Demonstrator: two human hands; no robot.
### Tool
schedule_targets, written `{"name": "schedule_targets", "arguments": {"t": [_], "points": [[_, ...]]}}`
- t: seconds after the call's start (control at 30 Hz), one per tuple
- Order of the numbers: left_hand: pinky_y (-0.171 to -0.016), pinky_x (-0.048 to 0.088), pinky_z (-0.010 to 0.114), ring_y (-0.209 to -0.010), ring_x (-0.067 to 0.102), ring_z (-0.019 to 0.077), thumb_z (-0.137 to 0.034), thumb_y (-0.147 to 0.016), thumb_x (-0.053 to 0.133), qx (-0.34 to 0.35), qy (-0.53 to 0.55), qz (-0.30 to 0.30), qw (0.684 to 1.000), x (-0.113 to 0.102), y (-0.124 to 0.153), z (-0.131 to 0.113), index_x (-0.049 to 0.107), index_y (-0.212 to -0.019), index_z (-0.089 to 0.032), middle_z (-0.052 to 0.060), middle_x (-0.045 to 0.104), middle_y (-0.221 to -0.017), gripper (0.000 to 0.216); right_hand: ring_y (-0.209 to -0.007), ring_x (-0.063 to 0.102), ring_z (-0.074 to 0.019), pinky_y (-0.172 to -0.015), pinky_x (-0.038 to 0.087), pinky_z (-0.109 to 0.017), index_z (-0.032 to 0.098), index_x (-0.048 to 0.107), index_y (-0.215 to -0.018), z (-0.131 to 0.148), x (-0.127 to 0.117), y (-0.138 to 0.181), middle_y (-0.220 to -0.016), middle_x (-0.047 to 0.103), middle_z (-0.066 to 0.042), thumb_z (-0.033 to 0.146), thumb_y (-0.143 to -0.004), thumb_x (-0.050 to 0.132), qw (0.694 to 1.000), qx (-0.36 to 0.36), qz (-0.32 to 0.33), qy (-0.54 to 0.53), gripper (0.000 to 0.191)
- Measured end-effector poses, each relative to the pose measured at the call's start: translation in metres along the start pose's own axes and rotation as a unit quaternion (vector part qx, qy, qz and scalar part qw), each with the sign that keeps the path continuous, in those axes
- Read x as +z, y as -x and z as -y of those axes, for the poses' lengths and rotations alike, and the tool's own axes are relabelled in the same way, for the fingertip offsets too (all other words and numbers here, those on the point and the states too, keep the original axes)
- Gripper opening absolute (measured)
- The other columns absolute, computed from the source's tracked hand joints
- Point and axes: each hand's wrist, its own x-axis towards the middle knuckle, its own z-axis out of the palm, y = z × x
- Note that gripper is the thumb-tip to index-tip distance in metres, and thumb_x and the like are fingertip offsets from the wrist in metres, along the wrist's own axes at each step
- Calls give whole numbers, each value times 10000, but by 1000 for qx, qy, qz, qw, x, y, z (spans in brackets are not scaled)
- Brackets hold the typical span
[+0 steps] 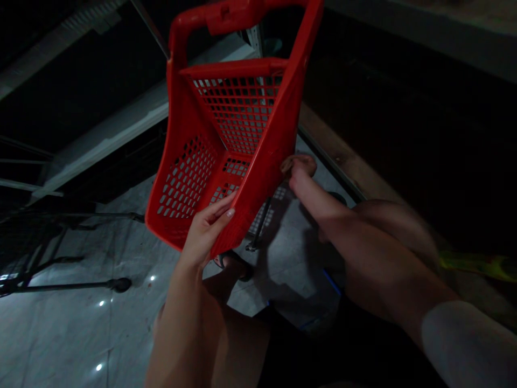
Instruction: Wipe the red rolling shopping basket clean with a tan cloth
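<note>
A red plastic shopping cart (264,178) with gridded walls stands tilted in front of me. My left hand (204,231) is closed on its near rim, thumb on the outside and fingers over the inner edge. Against the outside of the cart's right wall, my right hand (302,166) is closed around a crumpled brown cloth (287,164). Part of that cloth is hidden by my fingers. Through the holes in the cart's floor and walls, the grey floor tiles show.
At the left, a dark metal cart frame (68,287) ends in a caster (120,284). A pale shelf edge (105,143) runs behind the red cart. My sandalled foot (238,265) is below it, on shiny tiles (133,323). A ledge (339,153) borders the right side.
</note>
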Motion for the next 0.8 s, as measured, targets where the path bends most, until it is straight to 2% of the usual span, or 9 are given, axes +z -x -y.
{"name": "schedule_targets", "arguments": {"t": [0.1,0.2,0.3,0.43,0.53,0.63,0.8], "points": [[-1178,487,410,-1324,637,279,-427,-822,829,-1,-7,-2,1000,0,1,-1,736,-1288,-273,59,691,-1389,499,-478,506,-107,-496,389,-213,266,360,-681,10,-1,-25,-523,500,78,51,-797,424,996,-21,-82,-15,253],[-1165,502,419,-1301,654,283,-437,-810,837,-4,-13,-12,1000,1,1,-1,742,-1278,-260,67,701,-1372,509,-600,513,-83,-583,417,-184,251,409,-770,-5,-6,-12,-678,532,84,72,-824,497,995,-29,-92,40,207],[-1140,527,429,-1274,673,285,-437,-796,846,-4,-8,-21,1000,3,0,-1,747,-1269,-255,71,711,-1356,516,-689,502,-84,-642,420,-176,227,474,-753,-38,-16,34,-720,529,76,96,-779,583,995,0,-28,95,172],[-1137,531,435,-1264,680,277,-426,-798,846,6,4,-19,1000,5,-2,-1,754,-1252,-255,71,725,-1333,493,-585,536,-103,-572,444,-208,220,522,-688,-79,-27,102,-620,561,79,64,-651,591,988,93,82,93,174],[-1155,515,434,-1293,661,279,-419,-798,848,15,10,-14,1000,5,-3,1,756,-1245,-254,69,721,-1341,485,-534,578,-128,-539,483,-241,222,536,-678,-90,-27,124,-591,596,66,81,-619,588,978,146,123,80,162],[-1170,499,440,-1296,659,278,-417,-805,843,16,10,-3,1000,3,-3,2,747,-1262,-247,73,717,-1348,498,-504,564,-119,-507,465,-229,240,489,-694,-80,-22,104,-571,552,81,113,-655,571,983,150,83,72,156],[-1151,518,445,-1264,680,265,-412,-821,823,23,6,18,1000,1,-5,3,733,-1284,-247,72,716,-1352,500,-522,500,-101,-519,423,-220,261,469,-794,-44,-10,44,-617,499,93,110,-727,498,994,85,-38,59,167]]}}
